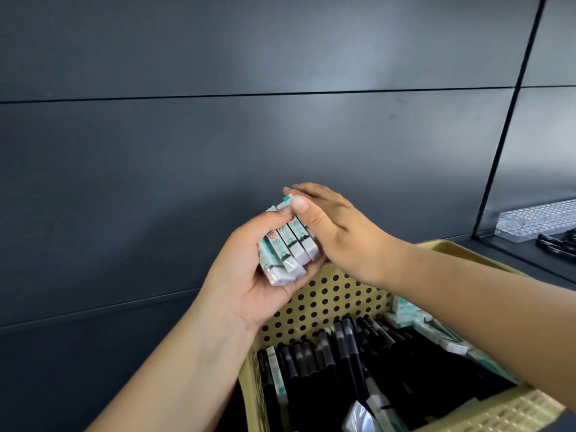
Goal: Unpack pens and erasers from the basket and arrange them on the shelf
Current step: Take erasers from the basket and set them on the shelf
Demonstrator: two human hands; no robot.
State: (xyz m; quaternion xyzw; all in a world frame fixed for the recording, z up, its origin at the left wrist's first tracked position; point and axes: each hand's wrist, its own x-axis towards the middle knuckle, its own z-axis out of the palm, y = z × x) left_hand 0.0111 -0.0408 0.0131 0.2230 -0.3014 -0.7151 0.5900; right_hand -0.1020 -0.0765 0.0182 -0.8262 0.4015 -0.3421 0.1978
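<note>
Basket (327, 294) w/ pens (343, 353), clear tray (536, 222) nearby

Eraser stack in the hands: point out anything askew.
The erasers held by the left hand are uneven: their ends are staggered, the top one juts past the rest. The right hand lies flat against their side. No damage shows.

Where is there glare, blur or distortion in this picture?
Head view: a soft glare patch on the dark wall panel; wide-angle bending of its seams; the erasers in the left hand sharp enough, print unreadable; the basket pens merge into black.
</note>
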